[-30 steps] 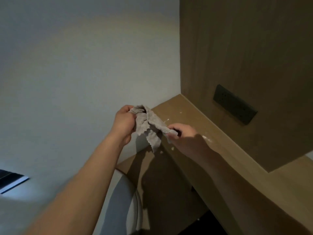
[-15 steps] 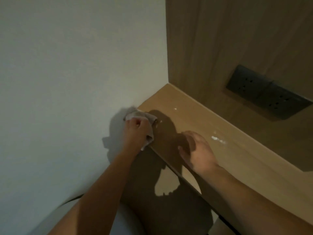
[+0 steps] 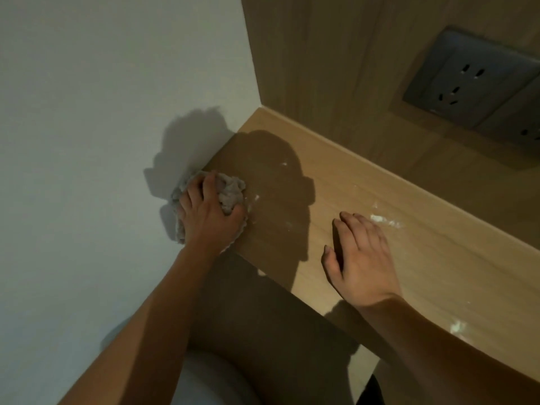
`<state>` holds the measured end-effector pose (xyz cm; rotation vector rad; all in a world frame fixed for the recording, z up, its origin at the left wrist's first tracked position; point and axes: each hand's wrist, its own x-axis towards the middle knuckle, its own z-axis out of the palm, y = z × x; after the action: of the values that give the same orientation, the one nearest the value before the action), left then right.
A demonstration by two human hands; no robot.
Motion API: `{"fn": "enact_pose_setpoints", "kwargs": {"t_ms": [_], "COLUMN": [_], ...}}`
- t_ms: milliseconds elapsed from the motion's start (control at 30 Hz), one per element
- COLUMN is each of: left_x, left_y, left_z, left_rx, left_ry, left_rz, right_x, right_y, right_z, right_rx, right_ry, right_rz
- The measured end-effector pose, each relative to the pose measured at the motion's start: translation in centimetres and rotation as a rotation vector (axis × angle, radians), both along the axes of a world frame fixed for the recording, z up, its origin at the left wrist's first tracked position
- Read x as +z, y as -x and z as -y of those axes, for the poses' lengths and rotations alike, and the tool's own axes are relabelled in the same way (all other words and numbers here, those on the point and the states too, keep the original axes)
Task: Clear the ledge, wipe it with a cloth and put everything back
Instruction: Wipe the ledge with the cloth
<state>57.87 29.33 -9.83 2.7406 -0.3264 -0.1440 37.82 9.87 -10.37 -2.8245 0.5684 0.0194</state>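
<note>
Left hand (image 3: 209, 213) is down at the ledge's (image 3: 365, 200) wall end, fingers curled over one bunched grey cloth (image 3: 230, 191) and pressing it onto the wood right against the white wall (image 3: 102, 112). Right hand (image 3: 361, 255) lies flat on the ledge, fingers straight and together, holding nothing, well apart from the cloth. Several white smears (image 3: 385, 220) dot the wood between and beyond. Two dark sockets (image 3: 470, 80) sit in the back panel.
</note>
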Motion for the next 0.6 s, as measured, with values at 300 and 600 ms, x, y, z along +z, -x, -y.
{"fn": "enact_pose_setpoints", "kwargs": {"t_ms": [300,600], "left_x": [-0.4,2.5], "left_y": [4.6,6.6], "left_z": [3.4,4.7], "left_rx": [-0.129,-0.003], "left_ry": [0.078,0.457], "left_rz": [-0.030,-0.266], "right_x": [-0.4,-0.1], "right_y": [0.0,0.1], "right_z": [0.1,0.1], "right_rx": [0.004,-0.047], "right_ry": [0.045,0.045], "right_rz": [0.044,0.120]}}
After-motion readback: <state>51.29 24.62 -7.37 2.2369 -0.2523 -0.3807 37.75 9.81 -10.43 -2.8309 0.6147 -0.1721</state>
